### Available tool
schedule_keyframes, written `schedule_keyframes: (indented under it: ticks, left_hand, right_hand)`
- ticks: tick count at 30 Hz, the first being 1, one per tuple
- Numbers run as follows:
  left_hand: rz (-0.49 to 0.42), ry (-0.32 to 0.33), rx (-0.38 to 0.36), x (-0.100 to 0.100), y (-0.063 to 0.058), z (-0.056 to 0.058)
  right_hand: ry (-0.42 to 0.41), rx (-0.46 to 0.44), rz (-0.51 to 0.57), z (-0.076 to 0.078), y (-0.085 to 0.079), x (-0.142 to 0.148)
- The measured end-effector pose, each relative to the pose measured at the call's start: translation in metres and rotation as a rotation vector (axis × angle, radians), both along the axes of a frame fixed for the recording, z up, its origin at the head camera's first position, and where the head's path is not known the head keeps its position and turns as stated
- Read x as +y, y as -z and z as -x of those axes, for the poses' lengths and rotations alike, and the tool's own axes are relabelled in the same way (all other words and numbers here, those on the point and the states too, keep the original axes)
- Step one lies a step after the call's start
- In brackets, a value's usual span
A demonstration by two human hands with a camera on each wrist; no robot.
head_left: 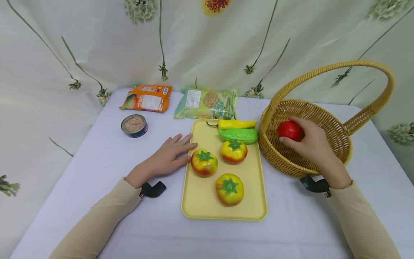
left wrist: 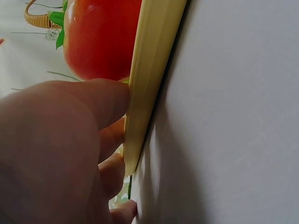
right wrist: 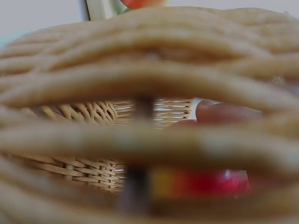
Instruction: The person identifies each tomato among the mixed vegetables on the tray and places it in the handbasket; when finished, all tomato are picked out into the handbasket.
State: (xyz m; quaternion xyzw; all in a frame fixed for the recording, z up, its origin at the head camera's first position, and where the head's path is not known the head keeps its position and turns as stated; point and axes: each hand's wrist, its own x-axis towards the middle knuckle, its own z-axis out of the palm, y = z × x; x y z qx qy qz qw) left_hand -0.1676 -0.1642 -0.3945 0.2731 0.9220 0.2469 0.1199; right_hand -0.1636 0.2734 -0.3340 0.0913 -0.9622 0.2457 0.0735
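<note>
My right hand (head_left: 312, 140) reaches into the wicker basket (head_left: 347, 147) and holds a red tomato (head_left: 290, 130) between thumb and fingers. In the right wrist view, blurred basket weave hides most of that hand and the tomato (right wrist: 205, 182). My left hand (head_left: 169, 156) lies with fingers spread, their tips touching the left rim of the yellow tray (head_left: 207, 210). Just beside those fingertips sits a yellow-red tomato (head_left: 204, 163) with a green leaf top. Two similar tomatoes, one farther back (head_left: 234, 153) and one nearer (head_left: 229, 190), also rest on the tray.
A yellow pepper (head_left: 237, 124) and a green pepper-like vegetable (head_left: 239, 135) lie at the tray's back. Behind it is a green packet (head_left: 207, 104); left of that are an orange packet (head_left: 150, 99) and a round can (head_left: 134, 125). The basket's tall handle (head_left: 339, 64) arches above it.
</note>
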Motion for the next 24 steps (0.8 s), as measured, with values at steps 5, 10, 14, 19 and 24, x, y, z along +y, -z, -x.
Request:
schedule_keyframes:
  ticks: [5,10,14,19,24]
  left_hand:
    - [-0.001,-0.001,-0.011,-0.0006,-0.0007,-0.0016]
    - [0.004,-0.016,-0.007,-0.0032,-0.0009,-0.0019]
    - [-0.002,-0.014,0.002,-0.0029,-0.0002,0.0001]
    - [0.005,-0.004,0.002,-0.001,0.0014,0.0015]
    - [-0.005,0.001,-0.006,0.0004,-0.0004,0.0004]
  right_hand:
    - [0.003,-0.038,-0.01,0.0007,-0.0016,-0.0003]
    - [0.002,-0.058,-0.015,0.0028,0.0,-0.0005]
    - [0.009,-0.057,-0.022,0.0036,0.0005,0.0009]
    - [0.022,-0.073,-0.026,0.0022,0.0009,0.0036]
    - [0.023,-0.102,-0.035,0.0018,-0.0003,0.0039]
